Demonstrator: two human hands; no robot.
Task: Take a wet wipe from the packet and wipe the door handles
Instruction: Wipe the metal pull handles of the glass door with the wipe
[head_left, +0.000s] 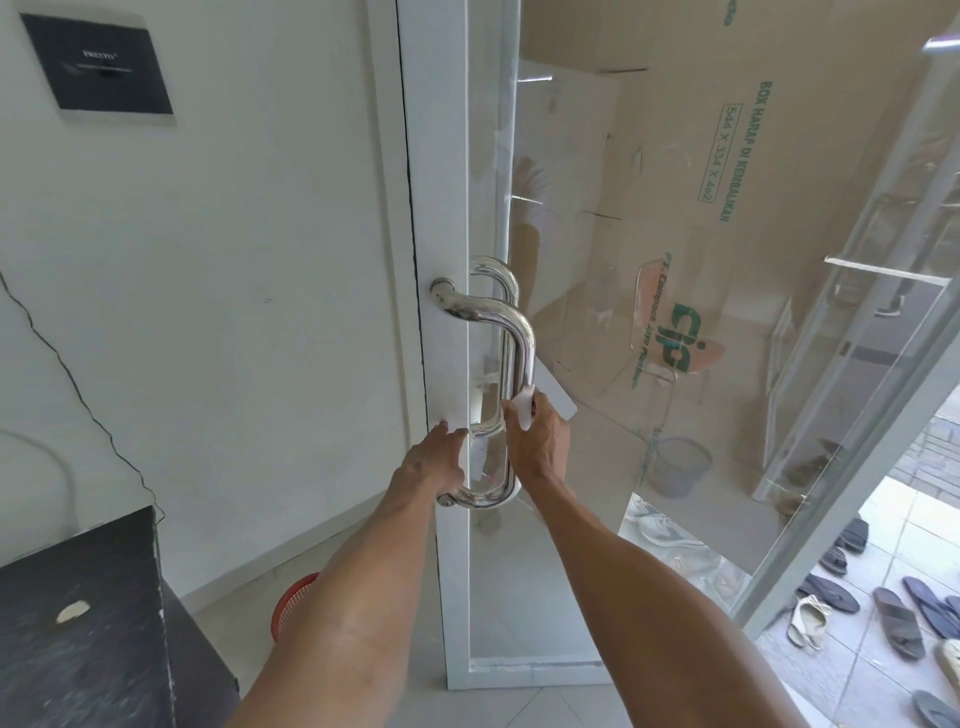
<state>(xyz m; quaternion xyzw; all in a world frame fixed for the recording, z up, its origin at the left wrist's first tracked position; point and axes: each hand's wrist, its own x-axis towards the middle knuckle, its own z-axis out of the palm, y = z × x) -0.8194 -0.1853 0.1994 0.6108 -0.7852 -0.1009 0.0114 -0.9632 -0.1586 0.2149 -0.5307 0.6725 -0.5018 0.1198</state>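
A polished steel pull handle (511, 332) curves out from the white frame of a glass door (452, 208), with a matching handle behind the glass. My right hand (535, 441) is wrapped around the handle's lower shaft with a white wet wipe (524, 410) pressed against the metal. My left hand (439, 462) rests flat on the door frame next to the handle's lower mount; a white scrap shows beside its fingers, and I cannot tell whether the hand holds it. The wipe packet is not in view.
A black cabinet (88, 613) stands at the lower left, with a red basket (293, 603) on the floor beside it. Cardboard boxes (727, 208) and a grey bin (678, 465) show through the glass. Sandals (893, 608) lie outside, lower right. A second glass panel (857, 415) stands right.
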